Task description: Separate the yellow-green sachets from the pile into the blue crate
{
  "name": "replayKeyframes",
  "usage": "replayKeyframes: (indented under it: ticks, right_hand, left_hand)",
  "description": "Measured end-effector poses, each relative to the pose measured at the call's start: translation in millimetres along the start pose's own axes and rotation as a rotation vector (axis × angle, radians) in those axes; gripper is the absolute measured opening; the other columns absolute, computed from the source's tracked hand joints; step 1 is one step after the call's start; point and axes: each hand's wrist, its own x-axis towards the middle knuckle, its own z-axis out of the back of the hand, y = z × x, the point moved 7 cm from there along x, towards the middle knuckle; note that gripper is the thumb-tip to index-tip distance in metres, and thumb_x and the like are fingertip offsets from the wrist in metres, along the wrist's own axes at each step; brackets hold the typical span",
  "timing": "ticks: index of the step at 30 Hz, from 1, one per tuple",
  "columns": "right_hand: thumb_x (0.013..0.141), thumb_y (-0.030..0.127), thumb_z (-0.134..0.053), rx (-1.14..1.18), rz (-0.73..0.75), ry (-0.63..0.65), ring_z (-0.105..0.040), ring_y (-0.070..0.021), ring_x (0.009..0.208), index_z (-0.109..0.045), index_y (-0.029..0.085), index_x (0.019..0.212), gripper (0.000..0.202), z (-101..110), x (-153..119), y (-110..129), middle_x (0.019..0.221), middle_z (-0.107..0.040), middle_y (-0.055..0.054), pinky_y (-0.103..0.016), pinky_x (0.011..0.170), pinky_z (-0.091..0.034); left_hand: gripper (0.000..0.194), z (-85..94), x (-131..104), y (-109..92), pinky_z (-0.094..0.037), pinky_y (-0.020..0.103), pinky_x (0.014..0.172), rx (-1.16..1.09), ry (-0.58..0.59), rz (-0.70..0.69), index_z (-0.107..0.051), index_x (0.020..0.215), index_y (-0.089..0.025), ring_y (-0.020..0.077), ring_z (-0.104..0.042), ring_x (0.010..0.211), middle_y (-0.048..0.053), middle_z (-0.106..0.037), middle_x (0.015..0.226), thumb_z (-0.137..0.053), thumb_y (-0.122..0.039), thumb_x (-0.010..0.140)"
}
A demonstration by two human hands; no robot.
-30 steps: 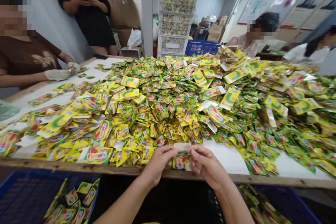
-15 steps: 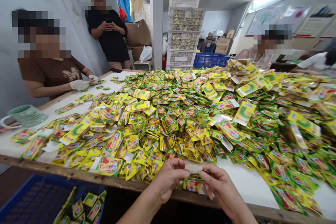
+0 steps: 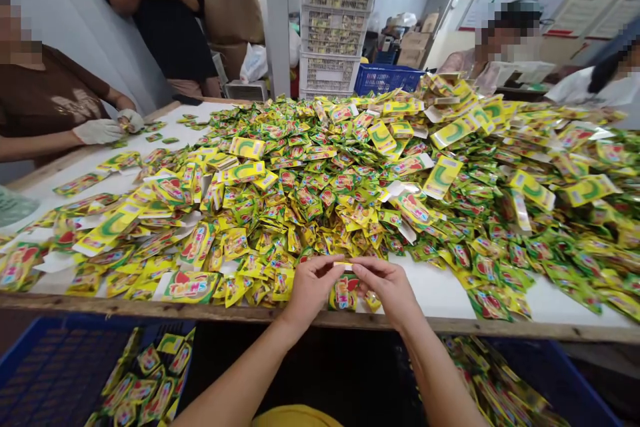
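At the table's near edge, both my hands are closed on one small printed carton (image 3: 345, 292), yellow and green with red on its face. My left hand (image 3: 311, 287) pinches the left of its pale top end between thumb and fingers. On the right side of that same end, my right hand (image 3: 387, 287) grips with thumb and bent fingers. The carton stands upright, face towards me; its back is hidden. A heap of small shiny packets (image 3: 310, 197) rises just beyond my hands. To their left lies another carton (image 3: 190, 287) with an open white end.
Flat yellow cartons (image 3: 443, 177) lie over the heap on the wooden-edged table (image 3: 240, 312). Below are a blue crate (image 3: 50, 367) at left and filled cartons (image 3: 500, 380) at right. Across the table, a gloved co-worker's hand (image 3: 97, 132) handles packets; stacked white crates (image 3: 333, 40) stand behind.
My view has tipped downward, so the table and far people sit higher in it. Both hands still hold the carton, whose printed face now shows more fully below my fingers.
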Motion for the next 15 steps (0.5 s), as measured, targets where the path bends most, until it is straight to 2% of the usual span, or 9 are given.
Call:
replayKeyframes:
  ticks: [2, 5, 8, 10, 12, 15]
  right_hand:
    - [0.064, 0.041, -0.08, -0.013, 0.017, -0.016, -0.053, -0.0097, 0.046, -0.076, 0.019, 0.083, 0.03, 1, 0, 2, 0.061, -0.064, 0.0, -0.026, 0.049, -0.051]
    - [0.066, 0.04, -0.079, -0.05, 0.052, 0.005, -0.058, -0.012, 0.051, -0.076, 0.02, 0.084, 0.027, 3, 1, 4, 0.068, -0.068, -0.002, -0.028, 0.054, -0.055]
    - [0.069, 0.038, -0.077, -0.088, 0.131, 0.037, -0.063, -0.0153, 0.062, -0.076, 0.022, 0.086, 0.023, 4, -3, 4, 0.08, -0.069, -0.004, -0.03, 0.056, -0.057]
    - [0.074, 0.035, -0.073, -0.181, 0.26, 0.003, -0.064, -0.0173, 0.071, -0.076, 0.023, 0.086, 0.017, 3, -10, 7, 0.089, -0.067, -0.006, -0.029, 0.058, -0.056]
    - [0.08, 0.029, -0.067, -0.319, 0.444, -0.091, -0.063, -0.0189, 0.084, -0.076, 0.024, 0.088, 0.012, -1, -24, 13, 0.093, -0.063, -0.007, -0.031, 0.066, -0.056]
    - [0.087, 0.022, -0.059, -0.451, 0.642, -0.225, -0.059, -0.0194, 0.095, -0.074, 0.024, 0.091, 0.016, -4, -48, 16, 0.096, -0.06, -0.007, -0.034, 0.08, -0.052]
  left_hand:
    - [0.021, -1.2, 1, -3, -0.052, 0.028, 0.074, 0.056, 0.003, -0.041, -0.074, 0.097, -0.017, 0.0184, -0.066, 0.08, 0.007, -0.074, 0.09, -0.068, -0.026, 0.079]
    - [0.012, -2.2, 0, -13, -0.053, 0.029, 0.077, 0.146, 0.058, -0.225, -0.076, 0.088, -0.019, 0.018, -0.067, 0.081, 0.006, -0.074, 0.086, -0.067, -0.024, 0.082]
    - [0.017, -0.6, -6, -19, -0.054, 0.03, 0.083, 0.162, 0.148, -0.37, -0.074, 0.097, -0.021, 0.0183, -0.068, 0.088, 0.007, -0.074, 0.095, -0.068, -0.022, 0.081]
    - [0.022, 1.0, -12, -17, -0.054, 0.031, 0.086, 0.165, 0.182, -0.42, -0.073, 0.102, -0.021, 0.0185, -0.068, 0.092, 0.008, -0.072, 0.101, -0.07, -0.02, 0.08]
    - [0.023, -0.2, -17, -14, -0.054, 0.03, 0.086, 0.177, 0.182, -0.458, -0.072, 0.102, -0.02, 0.018, -0.067, 0.094, 0.008, -0.071, 0.103, -0.07, -0.017, 0.079]
    - [0.021, -11.6, -23, -11, -0.054, 0.029, 0.085, 0.221, 0.209, -0.516, -0.07, 0.101, -0.019, 0.0166, -0.066, 0.092, 0.008, -0.071, 0.099, -0.066, -0.013, 0.082]
